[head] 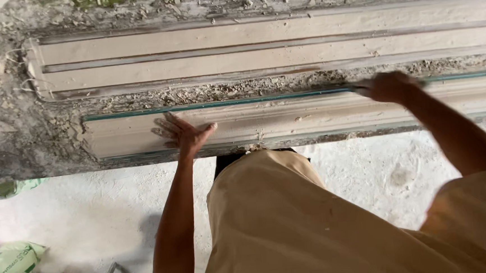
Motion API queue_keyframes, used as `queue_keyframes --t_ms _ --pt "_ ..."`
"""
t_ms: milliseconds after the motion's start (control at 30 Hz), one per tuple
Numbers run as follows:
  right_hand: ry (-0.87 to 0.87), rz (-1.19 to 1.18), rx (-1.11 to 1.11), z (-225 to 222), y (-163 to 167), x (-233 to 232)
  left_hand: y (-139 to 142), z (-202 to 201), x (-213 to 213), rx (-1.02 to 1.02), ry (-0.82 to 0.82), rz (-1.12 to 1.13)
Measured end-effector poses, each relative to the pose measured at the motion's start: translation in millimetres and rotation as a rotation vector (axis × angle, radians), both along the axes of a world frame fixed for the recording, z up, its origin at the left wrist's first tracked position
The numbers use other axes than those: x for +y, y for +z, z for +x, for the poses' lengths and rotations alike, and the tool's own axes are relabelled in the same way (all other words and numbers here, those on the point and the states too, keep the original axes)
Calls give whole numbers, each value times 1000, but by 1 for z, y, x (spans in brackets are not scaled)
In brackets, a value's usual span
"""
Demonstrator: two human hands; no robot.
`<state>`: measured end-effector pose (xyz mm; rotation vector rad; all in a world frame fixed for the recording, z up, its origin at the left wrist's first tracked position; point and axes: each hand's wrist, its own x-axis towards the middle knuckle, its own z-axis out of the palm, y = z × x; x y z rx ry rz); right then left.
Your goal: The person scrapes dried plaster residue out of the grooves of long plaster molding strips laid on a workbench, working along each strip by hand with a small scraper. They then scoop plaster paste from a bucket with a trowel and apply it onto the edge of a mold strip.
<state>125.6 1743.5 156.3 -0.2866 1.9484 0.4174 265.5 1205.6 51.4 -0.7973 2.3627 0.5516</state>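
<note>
Fingers [166,130] of my left hand [182,135] are spread flat and released, palm pressed on the face of the near moulding [287,120], a long pale cast strip that lies across the workbench [24,138] in front of me. On my right hand [389,86] the fingers look curled over the far top edge of the same strip, beside a thin greenish edge strip [224,103] that runs along it; motion blur keeps me from telling whether they truly grip or only rest there.

I judge the near moulding to be plaster or cement cast: stiff, fairly heavy for its length, brittle along its thin ribs and corners. Its surface looks dusty and matt, so I expect little slip under a flat palm, though crumbs of debris [206,92] along the back edge could roll under it. If I had to lift it, I would take it from beneath with both hands set well apart, never by one end, since a long piece like this may crack under its own weight. Pressing on the broad flat face seems safer than pinching the raised profile.

Behind it lies a second moulding [249,46], parallel and apart. Down by the floor [90,219] sits a green sack [6,269]
</note>
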Motion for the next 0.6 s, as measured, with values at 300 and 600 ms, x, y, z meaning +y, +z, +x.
queue_keyframes --t_ms 300,600 --pt "487 -460 32 -16 -58 -181 -4 -7 -2 -15 -44 93" --pt "450 -668 102 -18 -55 -449 15 -18 -2 -37 120 199"
